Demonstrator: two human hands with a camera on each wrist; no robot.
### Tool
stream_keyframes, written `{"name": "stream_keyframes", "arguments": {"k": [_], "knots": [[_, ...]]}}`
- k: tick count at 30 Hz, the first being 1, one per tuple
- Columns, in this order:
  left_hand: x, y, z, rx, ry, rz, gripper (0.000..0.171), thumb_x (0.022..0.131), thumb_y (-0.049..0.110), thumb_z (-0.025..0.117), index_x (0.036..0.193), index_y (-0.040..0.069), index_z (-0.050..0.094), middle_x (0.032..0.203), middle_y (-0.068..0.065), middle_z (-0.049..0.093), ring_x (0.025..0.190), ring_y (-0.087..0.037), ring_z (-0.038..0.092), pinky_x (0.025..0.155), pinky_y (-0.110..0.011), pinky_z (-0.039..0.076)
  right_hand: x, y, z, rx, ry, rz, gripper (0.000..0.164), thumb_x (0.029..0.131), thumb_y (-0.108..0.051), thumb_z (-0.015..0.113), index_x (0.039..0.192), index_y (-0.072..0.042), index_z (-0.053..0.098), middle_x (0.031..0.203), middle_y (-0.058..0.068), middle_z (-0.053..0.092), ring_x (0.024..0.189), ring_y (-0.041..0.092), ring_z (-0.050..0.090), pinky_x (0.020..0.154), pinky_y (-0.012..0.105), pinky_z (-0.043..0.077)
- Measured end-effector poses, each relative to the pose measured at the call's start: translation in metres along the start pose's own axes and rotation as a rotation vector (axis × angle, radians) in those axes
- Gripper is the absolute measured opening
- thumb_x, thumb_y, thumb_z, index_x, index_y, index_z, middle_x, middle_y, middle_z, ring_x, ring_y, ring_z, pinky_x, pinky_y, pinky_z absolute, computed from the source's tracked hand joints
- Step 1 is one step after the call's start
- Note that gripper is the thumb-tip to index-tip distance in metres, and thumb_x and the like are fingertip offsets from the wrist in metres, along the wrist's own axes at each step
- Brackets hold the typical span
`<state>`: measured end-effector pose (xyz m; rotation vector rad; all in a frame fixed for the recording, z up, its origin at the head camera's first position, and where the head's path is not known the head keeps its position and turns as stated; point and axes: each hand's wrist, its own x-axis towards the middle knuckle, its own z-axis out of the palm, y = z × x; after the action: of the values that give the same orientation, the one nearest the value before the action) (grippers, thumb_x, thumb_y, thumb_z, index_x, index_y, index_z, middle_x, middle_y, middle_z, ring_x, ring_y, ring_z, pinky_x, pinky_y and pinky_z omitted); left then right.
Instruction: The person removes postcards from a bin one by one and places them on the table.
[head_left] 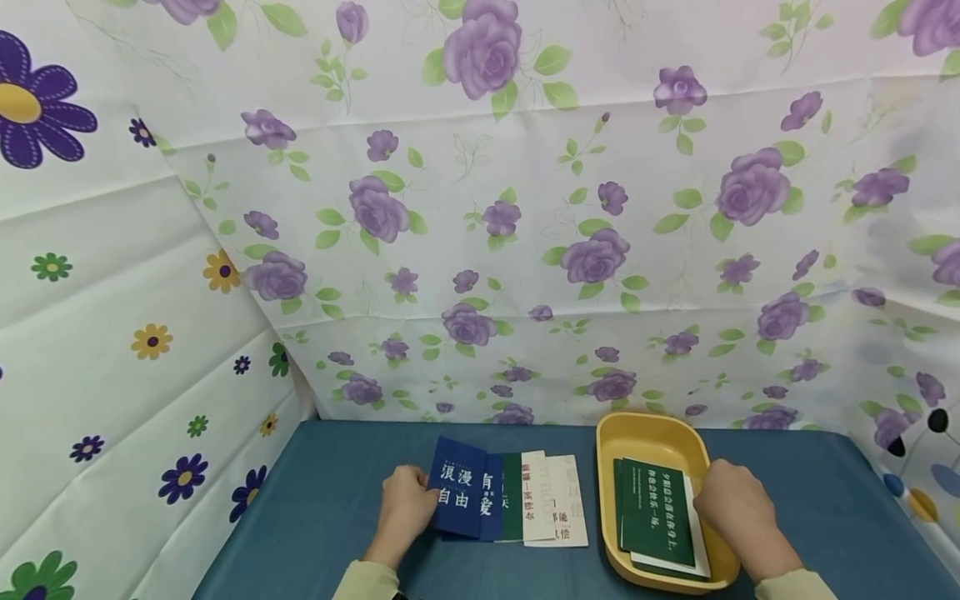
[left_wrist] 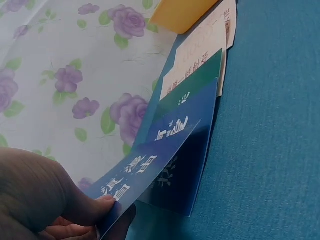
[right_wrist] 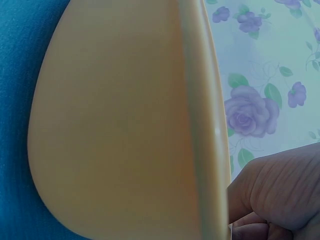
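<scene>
My left hand (head_left: 405,500) pinches the left edge of a dark blue card (head_left: 457,487) printed with white characters. In the left wrist view the thumb (left_wrist: 102,202) presses on its face, and the card tilts up over another blue card (left_wrist: 187,145) beneath. My right hand (head_left: 738,517) reaches over the right rim of a yellow tray (head_left: 611,467), its fingers beside a stack of green cards (head_left: 656,508) and white ones. In the right wrist view the rim hides the fingertips, so I cannot tell whether they grip a card.
Right of the tilted card, a green card (head_left: 512,500) and cream cards (head_left: 566,500) overlap in a row reaching close to the tray. All stand on a blue-covered table (head_left: 322,467). Flowered sheets (head_left: 480,250) rise behind the table and at its sides.
</scene>
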<state>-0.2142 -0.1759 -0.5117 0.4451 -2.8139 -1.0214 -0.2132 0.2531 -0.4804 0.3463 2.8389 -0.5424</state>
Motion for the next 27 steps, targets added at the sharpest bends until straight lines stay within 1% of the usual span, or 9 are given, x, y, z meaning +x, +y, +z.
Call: {"name": "stream_keyframes", "arguments": {"k": [3, 7, 13, 18, 21, 24, 27], "knots": [[-0.001, -0.002, 0.002, 0.014, 0.014, 0.008, 0.041, 0.075, 0.005, 0.072, 0.055, 0.014, 0.038, 0.052, 0.002, 0.032, 0.048, -0.014, 0.037, 0.046, -0.027, 0.03, 0.0, 0.0, 0.0, -0.003, 0.007, -0.007, 0.012, 0.083, -0.005, 0.055, 0.078, 0.004, 0.061, 0.062, 0.01, 0.055, 0.055, 0.021, 0.055, 0.045, 0.033, 0.04], [-0.002, -0.004, 0.003, 0.017, 0.036, 0.023, 0.038, 0.073, 0.004, 0.071, 0.054, 0.013, 0.039, 0.051, 0.002, 0.032, 0.047, -0.014, 0.035, 0.045, -0.027, 0.028, 0.0, 0.001, 0.0, -0.003, 0.008, -0.012, 0.012, 0.083, -0.005, 0.055, 0.077, 0.003, 0.061, 0.062, 0.01, 0.055, 0.054, 0.021, 0.055, 0.045, 0.033, 0.04], [-0.003, -0.008, 0.007, 0.033, 0.054, 0.032, 0.042, 0.069, -0.002, 0.064, 0.051, 0.017, 0.032, 0.049, 0.005, 0.022, 0.045, -0.011, 0.02, 0.042, -0.026, 0.019, 0.0, 0.001, 0.0, -0.006, 0.001, -0.016, 0.012, 0.083, -0.005, 0.055, 0.08, 0.004, 0.061, 0.062, 0.01, 0.056, 0.055, 0.021, 0.056, 0.045, 0.033, 0.041], [-0.004, -0.01, 0.01, 0.071, 0.071, 0.016, 0.044, 0.066, -0.003, 0.062, 0.051, 0.019, 0.027, 0.05, 0.007, 0.02, 0.046, -0.011, 0.018, 0.041, -0.026, 0.017, 0.0, 0.001, 0.001, -0.006, -0.005, -0.012, 0.012, 0.084, -0.005, 0.055, 0.08, 0.004, 0.061, 0.062, 0.01, 0.056, 0.055, 0.021, 0.056, 0.046, 0.033, 0.041], [-0.005, -0.009, 0.011, 0.088, 0.071, -0.001, 0.041, 0.065, -0.002, 0.062, 0.051, 0.018, 0.029, 0.05, 0.005, 0.024, 0.046, -0.013, 0.023, 0.041, -0.028, 0.02, 0.0, 0.001, 0.002, -0.006, -0.001, -0.009, 0.011, 0.083, -0.005, 0.055, 0.08, 0.004, 0.061, 0.063, 0.01, 0.055, 0.055, 0.021, 0.055, 0.045, 0.033, 0.04], [-0.005, -0.008, 0.011, 0.111, 0.071, -0.012, 0.029, 0.066, 0.0, 0.063, 0.055, 0.014, 0.04, 0.051, 0.0, 0.038, 0.047, -0.015, 0.035, 0.042, -0.031, 0.028, 0.0, 0.002, 0.002, -0.007, 0.013, -0.013, 0.011, 0.083, -0.005, 0.055, 0.078, 0.003, 0.06, 0.062, 0.01, 0.055, 0.055, 0.021, 0.055, 0.045, 0.033, 0.04], [-0.004, -0.007, 0.011, 0.144, 0.064, -0.027, 0.015, 0.066, 0.003, 0.064, 0.062, 0.008, 0.051, 0.057, -0.006, 0.051, 0.051, -0.018, 0.047, 0.043, -0.034, 0.034, 0.0, 0.002, 0.002, -0.007, 0.025, -0.018, 0.011, 0.083, -0.006, 0.056, 0.077, 0.003, 0.06, 0.062, 0.01, 0.055, 0.054, 0.021, 0.054, 0.045, 0.033, 0.04]]}}
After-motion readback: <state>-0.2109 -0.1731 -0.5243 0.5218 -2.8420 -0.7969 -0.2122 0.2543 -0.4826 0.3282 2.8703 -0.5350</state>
